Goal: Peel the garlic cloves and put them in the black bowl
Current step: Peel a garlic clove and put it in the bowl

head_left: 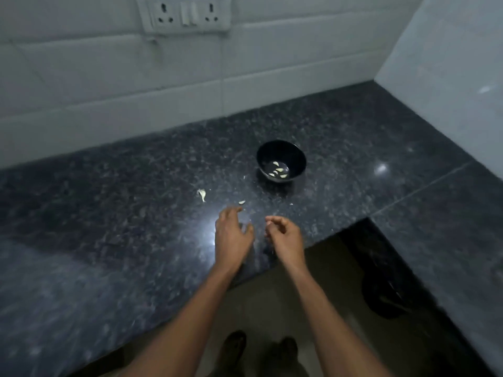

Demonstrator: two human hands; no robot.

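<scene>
Standing at a dark speckled granite counter (pixel 109 213) set into a corner of pale tiled walls (pixel 109 91), a person holds both hands low over the glossy stone near its front edge. A double socket plate (pixel 185 13) sits high on the back wall, and a bright glare spot shines on the counter just beside the left hand (pixel 232 235). Below the counter edge, a brownish floor (pixel 285 295) and two feet show. A small pale clove (pixel 241 202) lies on the stone just beyond the left fingertips, with a whitish scrap of skin (pixel 201 195) farther left. The bowl (pixel 281 160), black and round, stands upright behind the hands, well apart from them; several pale peeled cloves (pixel 279 171) lie scattered across its bottom. The left hand is spread, fingers loosely bent, holding nothing. The right hand (pixel 285 235) has its fingers curled inward; whether it pinches anything cannot be told
</scene>
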